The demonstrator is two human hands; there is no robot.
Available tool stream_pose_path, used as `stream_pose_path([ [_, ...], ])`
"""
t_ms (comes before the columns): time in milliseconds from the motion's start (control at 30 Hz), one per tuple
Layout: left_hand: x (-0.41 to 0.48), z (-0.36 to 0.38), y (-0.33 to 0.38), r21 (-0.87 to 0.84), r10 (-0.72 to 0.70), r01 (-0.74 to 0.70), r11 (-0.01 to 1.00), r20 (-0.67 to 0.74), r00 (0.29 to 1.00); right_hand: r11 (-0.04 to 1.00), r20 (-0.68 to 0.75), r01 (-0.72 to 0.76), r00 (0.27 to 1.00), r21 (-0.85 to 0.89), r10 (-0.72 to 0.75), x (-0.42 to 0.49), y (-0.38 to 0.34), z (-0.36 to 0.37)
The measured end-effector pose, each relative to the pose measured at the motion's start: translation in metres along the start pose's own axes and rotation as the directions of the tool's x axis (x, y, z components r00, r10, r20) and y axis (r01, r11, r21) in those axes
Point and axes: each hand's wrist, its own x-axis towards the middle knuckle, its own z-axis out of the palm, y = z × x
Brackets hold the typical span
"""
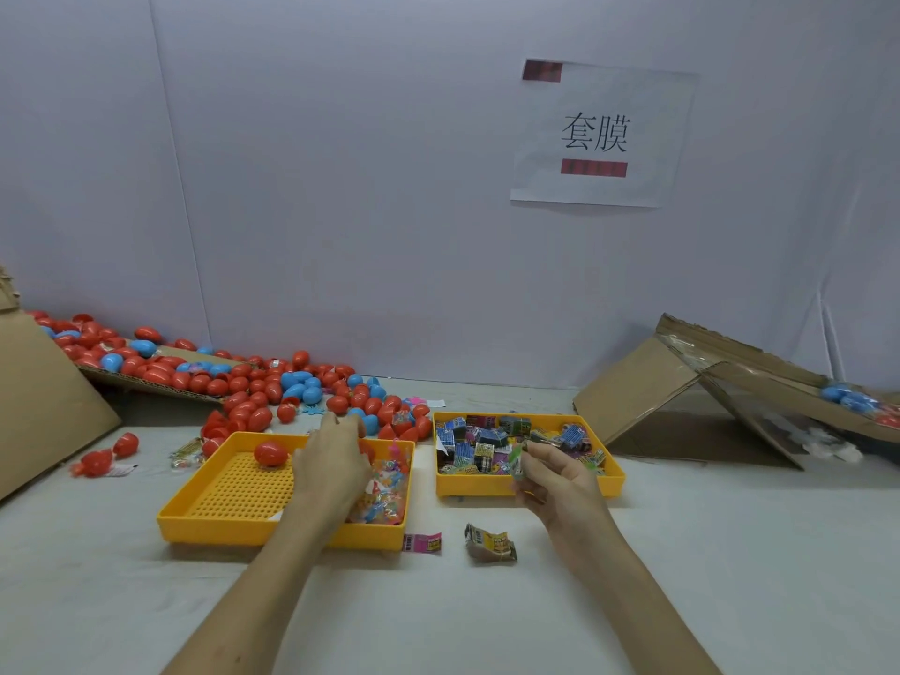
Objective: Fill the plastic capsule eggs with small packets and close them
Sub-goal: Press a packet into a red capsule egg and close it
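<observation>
- Head view shows the picking step: the right hand [555, 479] pinches a small green packet [518, 462] between thumb and fingers, just above the front wall of the right yellow tray [531, 485], which is full of packets.
- The left hand [331, 465] reaches over the left yellow tray [204, 523] toward the pile of eggs [253, 382], red and blue, behind it. Its fingertips are hidden, so I cannot tell if it grips something.
- One red egg [270, 453] lies in the left yellow tray.
- Next, I judge, the left hand must bring an open egg half, so the packet can go in before closing.
</observation>
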Motion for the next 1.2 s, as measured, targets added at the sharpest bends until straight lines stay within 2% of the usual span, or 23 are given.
stream_pose_path([
  [200, 0.002, 0.011, 0.0, -0.121, 0.065, -0.063, 0.991, 0.019, 0.998, 1.0, 0.025, 0.011, 1.0, -0.025, -0.01, -0.001, -0.001, -0.001],
  [267, -0.002, 0.01, 0.004, -0.173, 0.065, -0.072, 0.982, -0.043, 0.997, 0.998, 0.025, 0.023, 0.999, -0.05, -0.022, -0.001, -0.001, -0.002],
  [367, -0.015, 0.001, 0.018, -0.356, 0.08, -0.138, 0.924, -0.172, 0.982, 0.996, 0.04, 0.042, 0.998, -0.078, -0.039, -0.002, -0.002, 0.0],
  [433, -0.03, -0.007, 0.033, -0.509, 0.109, -0.196, 0.838, -0.195, 0.975, 0.995, 0.064, 0.043, 0.997, -0.093, -0.037, -0.003, -0.002, 0.003],
  [533, -0.058, -0.014, 0.054, -0.779, 0.193, -0.189, 0.598, -0.089, 0.977, 0.993, 0.098, 0.053, 0.994, -0.108, -0.042, -0.005, -0.002, 0.006],
  [600, -0.073, -0.012, 0.063, -0.882, 0.252, -0.131, 0.452, -0.015, 0.968, 0.992, 0.114, 0.066, 0.992, -0.105, -0.054, -0.006, -0.002, 0.006],
  [667, -0.083, -0.006, 0.068, -0.92, 0.262, -0.082, 0.383, 0.024, 0.965, 0.991, 0.117, 0.072, 0.991, -0.115, -0.058, -0.006, -0.002, 0.005],
  [933, -0.089, 0.001, 0.06, -0.929, 0.232, 0.0, 0.369, 0.092, 0.968, 0.982, 0.123, 0.088, 0.99, -0.165, -0.068, -0.007, -0.003, 0.004],
  [1200, -0.092, 0.0, 0.061, -0.915, 0.24, 0.053, 0.399, 0.16, 0.958, 0.978, 0.161, 0.122, 0.982, -0.168, -0.095, -0.007, -0.004, 0.003],
])
